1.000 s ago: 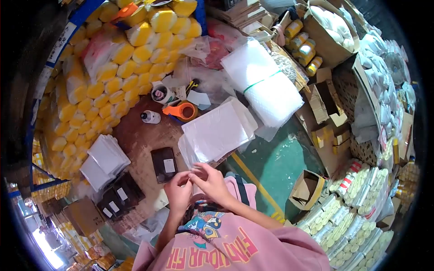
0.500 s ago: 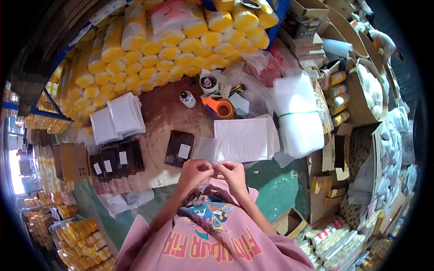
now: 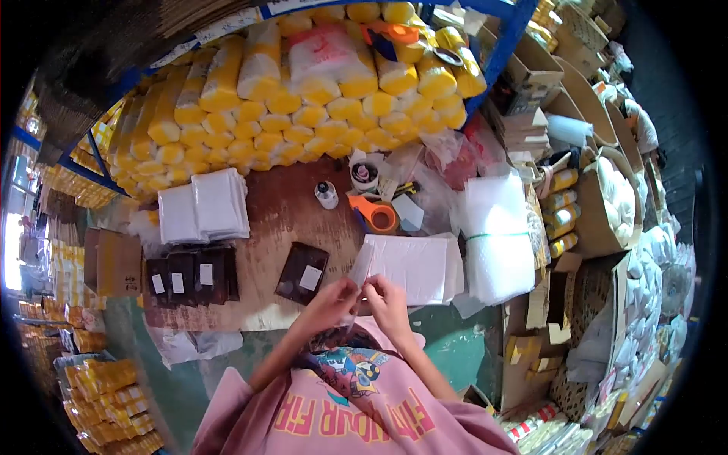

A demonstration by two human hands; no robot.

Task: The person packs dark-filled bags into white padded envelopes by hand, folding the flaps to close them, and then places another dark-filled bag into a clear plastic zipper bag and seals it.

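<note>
Both of my hands are pinched together at the table's near edge, just in front of my chest. Between the fingertips of my left hand (image 3: 335,299) and my right hand (image 3: 388,302) is a clear plastic bag (image 3: 362,259), standing up at a tilt. A dark flat packet (image 3: 296,267) with a white label lies beyond my left hand. White flat sheets (image 3: 413,273) in a pile lie just beyond my right hand. Whatever lies inside the bag cannot be made out.
Dark labelled packets (image 3: 199,279) and white packs (image 3: 203,208) sit at the left. A bottle (image 3: 326,195) and an orange tape dispenser (image 3: 377,216) stand farther back. A bubble-wrap bundle (image 3: 497,258) lies right; yellow-ended rolls (image 3: 303,114) are piled behind.
The view has tilted up, so the table appears lower. The clear bag went from lying flatter on the table to standing tilted between my fingers.
</note>
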